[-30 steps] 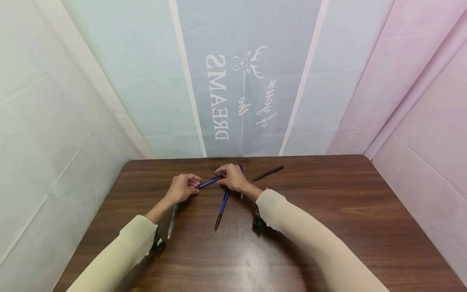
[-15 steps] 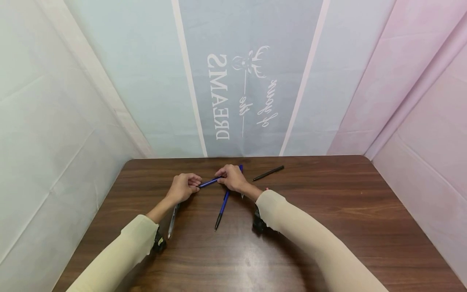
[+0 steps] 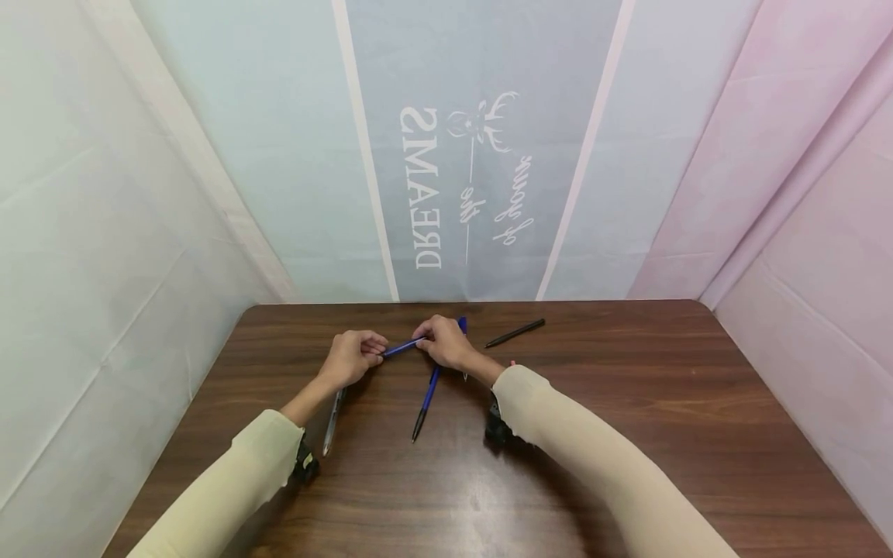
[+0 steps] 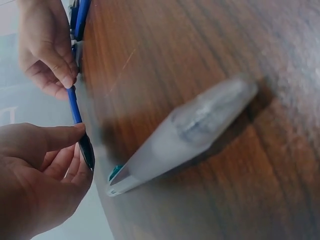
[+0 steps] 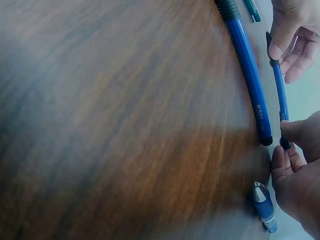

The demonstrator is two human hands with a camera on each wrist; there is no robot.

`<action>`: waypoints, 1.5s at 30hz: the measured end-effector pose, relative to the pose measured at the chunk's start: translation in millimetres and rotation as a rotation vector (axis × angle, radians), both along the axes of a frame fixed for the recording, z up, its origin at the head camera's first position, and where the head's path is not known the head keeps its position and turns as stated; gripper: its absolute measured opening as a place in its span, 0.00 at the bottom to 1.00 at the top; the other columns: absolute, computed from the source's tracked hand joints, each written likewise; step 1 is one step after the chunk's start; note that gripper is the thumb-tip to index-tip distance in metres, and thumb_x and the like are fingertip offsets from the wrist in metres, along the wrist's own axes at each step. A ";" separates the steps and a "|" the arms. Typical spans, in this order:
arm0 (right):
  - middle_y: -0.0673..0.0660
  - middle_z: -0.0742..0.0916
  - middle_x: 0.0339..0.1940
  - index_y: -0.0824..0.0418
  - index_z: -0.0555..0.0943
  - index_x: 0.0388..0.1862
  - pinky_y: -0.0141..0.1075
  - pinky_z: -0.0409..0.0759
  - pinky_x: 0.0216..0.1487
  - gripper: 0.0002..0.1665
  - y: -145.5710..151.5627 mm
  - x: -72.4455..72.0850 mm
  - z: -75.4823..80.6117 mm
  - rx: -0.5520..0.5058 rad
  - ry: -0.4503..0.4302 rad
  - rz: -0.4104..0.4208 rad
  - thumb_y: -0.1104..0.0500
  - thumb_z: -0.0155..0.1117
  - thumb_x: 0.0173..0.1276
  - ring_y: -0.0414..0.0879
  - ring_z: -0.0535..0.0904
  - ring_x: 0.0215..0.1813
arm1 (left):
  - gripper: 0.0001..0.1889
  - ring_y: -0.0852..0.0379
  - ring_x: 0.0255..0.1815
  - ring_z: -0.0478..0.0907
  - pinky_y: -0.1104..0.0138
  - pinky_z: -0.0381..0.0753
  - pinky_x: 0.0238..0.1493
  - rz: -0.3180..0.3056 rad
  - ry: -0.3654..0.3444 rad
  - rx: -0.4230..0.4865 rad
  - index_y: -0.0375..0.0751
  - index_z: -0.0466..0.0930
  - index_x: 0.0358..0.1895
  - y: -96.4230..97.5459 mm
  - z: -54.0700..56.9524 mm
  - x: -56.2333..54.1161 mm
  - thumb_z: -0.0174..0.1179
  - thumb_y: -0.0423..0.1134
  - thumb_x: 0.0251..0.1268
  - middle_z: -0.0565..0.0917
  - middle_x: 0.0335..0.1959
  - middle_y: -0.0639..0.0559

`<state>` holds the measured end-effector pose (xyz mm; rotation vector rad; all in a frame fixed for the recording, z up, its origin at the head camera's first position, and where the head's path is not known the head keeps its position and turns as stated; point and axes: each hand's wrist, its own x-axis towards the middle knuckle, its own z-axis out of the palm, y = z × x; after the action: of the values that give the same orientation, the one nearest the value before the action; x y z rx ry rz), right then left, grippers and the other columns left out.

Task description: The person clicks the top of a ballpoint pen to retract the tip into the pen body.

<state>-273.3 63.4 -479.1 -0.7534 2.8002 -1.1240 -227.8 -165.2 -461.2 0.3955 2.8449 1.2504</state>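
Observation:
Both hands hold one blue pen (image 3: pixel 403 347) between them, above the far part of the wooden table. My left hand (image 3: pixel 349 359) pinches its black tip end between thumb and fingers, as the left wrist view shows the pen (image 4: pixel 75 107) closely. At the other end, my right hand (image 3: pixel 449 342) pinches the pen with thumb and fingertips. Below the right hand lies a second blue pen (image 3: pixel 429 399) with a black grip. A clear pen (image 3: pixel 332 426) lies beside the left wrist, large in the left wrist view. Another blue pen (image 3: pixel 463 323) is partly hidden behind the right hand.
A black pen (image 3: pixel 515 333) lies on the table (image 3: pixel 628 403) to the right of the right hand. Printed cloth (image 3: pixel 467 194) hangs behind the table's far edge, with more cloth at both sides. Dark wrist cameras sit under both sleeves.

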 end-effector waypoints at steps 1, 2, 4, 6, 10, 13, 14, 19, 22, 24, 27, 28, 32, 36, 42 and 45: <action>0.57 0.88 0.45 0.60 0.91 0.45 0.43 0.84 0.52 0.06 0.0 0.2 0.7 -0.004 -0.002 0.000 0.64 0.69 0.76 0.50 0.83 0.48 | 0.11 0.43 0.44 0.90 0.57 0.91 0.49 -0.001 0.004 0.000 0.26 0.87 0.49 0.0 0.8 0.1 0.68 0.19 0.65 0.91 0.42 0.37; 0.57 0.88 0.45 0.60 0.91 0.45 0.43 0.84 0.53 0.06 0.0 0.4 1.5 -0.005 -0.005 0.001 0.64 0.68 0.76 0.50 0.83 0.48 | 0.11 0.43 0.44 0.90 0.56 0.91 0.49 -0.002 0.008 -0.001 0.26 0.87 0.49 -0.1 1.7 0.2 0.68 0.19 0.65 0.91 0.42 0.37; 0.57 0.87 0.46 0.60 0.90 0.45 0.43 0.83 0.53 0.06 0.4 0.8 3.3 -0.005 -0.011 0.004 0.63 0.67 0.77 0.50 0.82 0.48 | 0.10 0.42 0.44 0.90 0.56 0.91 0.49 -0.005 0.011 -0.002 0.26 0.87 0.49 -0.2 2.8 0.3 0.68 0.20 0.65 0.91 0.42 0.37; 0.57 0.87 0.46 0.60 0.90 0.46 0.43 0.82 0.52 0.07 1.1 0.5 4.4 -0.004 -0.010 0.009 0.63 0.66 0.78 0.49 0.82 0.48 | 0.10 0.43 0.44 0.90 0.56 0.91 0.48 -0.008 0.013 -0.004 0.27 0.88 0.49 -0.3 3.7 0.5 0.68 0.20 0.66 0.91 0.42 0.37; 0.57 0.87 0.46 0.61 0.89 0.47 0.42 0.82 0.51 0.07 3.5 -0.8 5.1 -0.013 -0.017 0.024 0.62 0.65 0.79 0.49 0.81 0.47 | 0.10 0.43 0.44 0.91 0.56 0.91 0.49 -0.011 0.014 -0.008 0.28 0.88 0.49 -0.3 6.0 1.0 0.68 0.21 0.67 0.92 0.43 0.38; 0.57 0.87 0.46 0.61 0.89 0.48 0.41 0.81 0.52 0.07 5.3 -1.7 4.7 -0.031 -0.027 0.032 0.61 0.64 0.80 0.48 0.81 0.47 | 0.10 0.44 0.44 0.91 0.56 0.91 0.49 -0.014 0.016 -0.012 0.28 0.88 0.49 0.5 7.8 1.9 0.68 0.22 0.68 0.92 0.43 0.39; 0.57 0.87 0.47 0.60 0.88 0.48 0.41 0.82 0.52 0.07 6.0 -1.7 4.8 -0.040 -0.029 0.033 0.61 0.64 0.80 0.48 0.81 0.47 | 0.10 0.44 0.44 0.91 0.56 0.91 0.49 -0.011 0.014 -0.012 0.29 0.89 0.50 0.9 8.6 2.2 0.68 0.22 0.68 0.92 0.43 0.39; 0.57 0.88 0.48 0.61 0.87 0.49 0.40 0.83 0.49 0.07 8.6 -2.2 6.5 -0.103 -0.048 0.031 0.61 0.64 0.80 0.48 0.82 0.46 | 0.10 0.44 0.45 0.91 0.57 0.91 0.48 -0.011 0.000 -0.001 0.29 0.89 0.50 2.8 12.6 4.4 0.69 0.24 0.68 0.92 0.44 0.39; 0.59 0.89 0.46 0.63 0.86 0.51 0.36 0.83 0.42 0.08 9.5 -3.7 7.1 -0.156 -0.071 0.034 0.62 0.63 0.81 0.48 0.83 0.40 | 0.10 0.44 0.46 0.91 0.57 0.91 0.49 -0.016 -0.001 0.012 0.30 0.89 0.50 4.0 14.8 6.0 0.70 0.25 0.68 0.92 0.44 0.39; 0.59 0.89 0.45 0.63 0.86 0.52 0.35 0.83 0.38 0.08 9.8 -4.8 7.4 -0.186 -0.079 0.035 0.62 0.62 0.81 0.47 0.83 0.36 | 0.10 0.44 0.46 0.91 0.56 0.91 0.49 -0.018 0.000 0.019 0.30 0.89 0.51 4.9 15.7 7.2 0.70 0.26 0.67 0.92 0.44 0.40; 0.58 0.90 0.44 0.62 0.86 0.52 0.33 0.82 0.37 0.08 9.7 -5.6 8.8 -0.209 -0.075 0.029 0.63 0.63 0.81 0.44 0.82 0.35 | 0.10 0.44 0.47 0.91 0.55 0.91 0.50 -0.020 0.002 0.019 0.30 0.89 0.51 6.2 16.7 8.6 0.70 0.25 0.68 0.92 0.45 0.39; 0.57 0.90 0.45 0.62 0.86 0.52 0.32 0.82 0.36 0.08 9.6 -5.6 9.3 -0.212 -0.070 0.024 0.62 0.63 0.81 0.44 0.81 0.35 | 0.10 0.44 0.47 0.91 0.54 0.91 0.50 -0.015 -0.002 0.017 0.31 0.89 0.51 6.9 17.0 9.0 0.70 0.25 0.68 0.92 0.45 0.40; 0.56 0.90 0.44 0.63 0.87 0.52 0.32 0.80 0.35 0.09 9.2 -5.6 12.1 -0.247 -0.083 0.000 0.62 0.65 0.80 0.45 0.81 0.36 | 0.09 0.45 0.47 0.91 0.55 0.91 0.50 -0.003 -0.018 0.020 0.32 0.90 0.50 9.0 17.4 10.4 0.70 0.26 0.69 0.92 0.44 0.41; 0.60 0.91 0.41 0.69 0.86 0.55 0.31 0.80 0.36 0.12 8.6 -6.8 13.4 -0.316 -0.116 -0.015 0.64 0.65 0.79 0.49 0.86 0.39 | 0.09 0.46 0.46 0.91 0.62 0.91 0.43 0.008 -0.051 0.062 0.33 0.91 0.49 12.7 17.0 11.7 0.70 0.27 0.69 0.93 0.42 0.42; 0.63 0.91 0.41 0.73 0.84 0.58 0.43 0.89 0.45 0.14 5.8 -6.4 17.7 -0.437 -0.165 -0.035 0.67 0.65 0.77 0.60 0.89 0.46 | 0.10 0.47 0.46 0.92 0.68 0.90 0.41 0.013 -0.101 0.167 0.30 0.90 0.49 17.7 16.2 12.2 0.71 0.28 0.68 0.92 0.42 0.40; 0.65 0.90 0.41 0.76 0.82 0.60 0.52 0.90 0.53 0.16 3.9 -6.2 19.7 -0.524 -0.210 -0.044 0.70 0.65 0.76 0.65 0.89 0.48 | 0.10 0.49 0.45 0.91 0.69 0.89 0.40 0.023 -0.145 0.225 0.29 0.90 0.50 21.1 17.4 13.3 0.71 0.28 0.68 0.93 0.41 0.40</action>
<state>-279.5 67.4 -459.4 -0.5504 2.3765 -1.8561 -214.5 -144.1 -443.8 0.2623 2.6062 1.5411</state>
